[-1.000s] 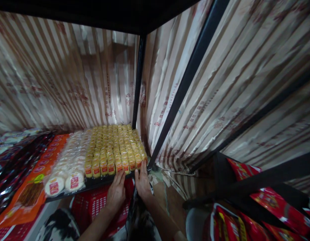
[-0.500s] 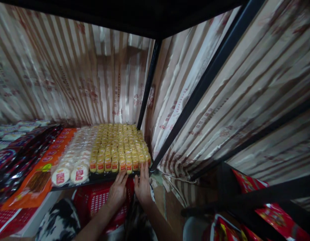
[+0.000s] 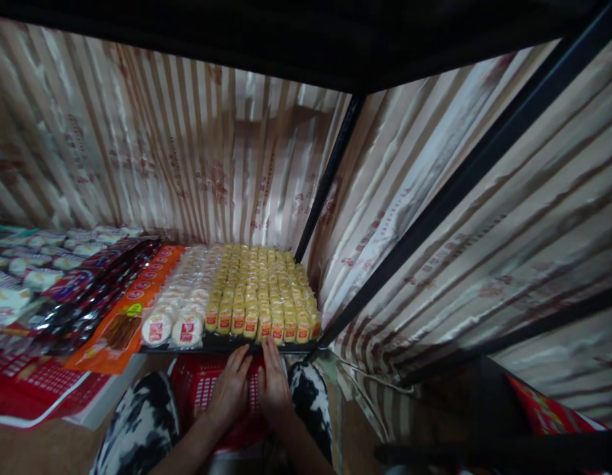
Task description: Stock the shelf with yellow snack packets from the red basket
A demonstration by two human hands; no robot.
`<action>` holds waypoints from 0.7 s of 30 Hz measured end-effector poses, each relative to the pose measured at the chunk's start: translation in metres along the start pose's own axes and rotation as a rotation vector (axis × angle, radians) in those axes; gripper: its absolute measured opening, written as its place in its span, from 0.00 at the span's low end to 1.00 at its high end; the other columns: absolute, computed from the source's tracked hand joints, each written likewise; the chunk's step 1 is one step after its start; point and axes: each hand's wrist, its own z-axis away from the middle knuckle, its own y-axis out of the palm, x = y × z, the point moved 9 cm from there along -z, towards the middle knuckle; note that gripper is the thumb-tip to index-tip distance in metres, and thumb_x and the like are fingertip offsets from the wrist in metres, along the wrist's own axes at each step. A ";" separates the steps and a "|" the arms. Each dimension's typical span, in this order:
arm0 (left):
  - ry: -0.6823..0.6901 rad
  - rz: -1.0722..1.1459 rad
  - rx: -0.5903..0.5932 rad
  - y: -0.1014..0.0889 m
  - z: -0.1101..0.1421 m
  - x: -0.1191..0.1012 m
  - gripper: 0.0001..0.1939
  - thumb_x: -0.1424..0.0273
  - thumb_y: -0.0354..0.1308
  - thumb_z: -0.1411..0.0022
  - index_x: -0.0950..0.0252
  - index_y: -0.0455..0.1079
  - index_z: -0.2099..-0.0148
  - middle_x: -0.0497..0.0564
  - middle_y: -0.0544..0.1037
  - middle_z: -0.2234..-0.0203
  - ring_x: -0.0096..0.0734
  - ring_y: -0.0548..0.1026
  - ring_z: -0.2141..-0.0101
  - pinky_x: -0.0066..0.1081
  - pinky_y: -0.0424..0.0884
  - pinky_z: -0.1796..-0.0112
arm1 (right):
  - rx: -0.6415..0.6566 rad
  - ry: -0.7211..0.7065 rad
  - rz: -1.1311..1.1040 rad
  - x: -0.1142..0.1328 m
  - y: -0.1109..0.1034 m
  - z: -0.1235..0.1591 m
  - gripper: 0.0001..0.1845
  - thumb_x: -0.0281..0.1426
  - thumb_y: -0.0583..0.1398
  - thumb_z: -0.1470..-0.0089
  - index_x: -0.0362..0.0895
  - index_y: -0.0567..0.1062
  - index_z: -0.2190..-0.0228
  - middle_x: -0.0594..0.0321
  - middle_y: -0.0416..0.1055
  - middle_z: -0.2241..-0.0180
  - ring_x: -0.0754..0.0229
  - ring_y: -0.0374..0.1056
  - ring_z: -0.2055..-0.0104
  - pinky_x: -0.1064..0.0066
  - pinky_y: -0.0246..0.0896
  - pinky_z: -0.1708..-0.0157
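Rows of small yellow wrapped cakes (image 3: 256,284) stand packed together at the right end of a low black shelf, red labels facing me. My right hand (image 3: 275,386) is open, its fingers stretched toward the front row. Its fingertips reach the bottom of a middle cake; I cannot tell whether they press on it. Beside it, my left hand (image 3: 231,382) is open too, fingertips at the shelf's front edge (image 3: 221,343). Round white wrapped biscuits (image 3: 188,328) lie in rows left of the yellow cakes. Neither hand holds anything.
An orange packet (image 3: 122,330), dark shiny packets (image 3: 83,297) and white packets (image 3: 24,270) fill the shelf's left. Below are a red basket (image 3: 202,389) and another red basket (image 3: 43,382). A black post (image 3: 330,175) and striped curtain (image 3: 212,158) stand behind.
The view has swung left, so the goods appear farther right. Both hands have shifted left along the yellow cakes, the right one away from the row's right end.
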 end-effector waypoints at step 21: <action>-0.115 0.147 0.095 -0.026 0.009 0.025 0.24 0.82 0.44 0.50 0.70 0.67 0.50 0.58 0.64 0.45 0.38 0.60 0.44 0.40 0.63 0.47 | -0.082 0.143 -0.039 -0.003 -0.002 -0.004 0.28 0.21 0.49 0.52 0.40 0.63 0.47 0.53 0.57 0.43 0.56 0.51 0.40 0.57 0.51 0.43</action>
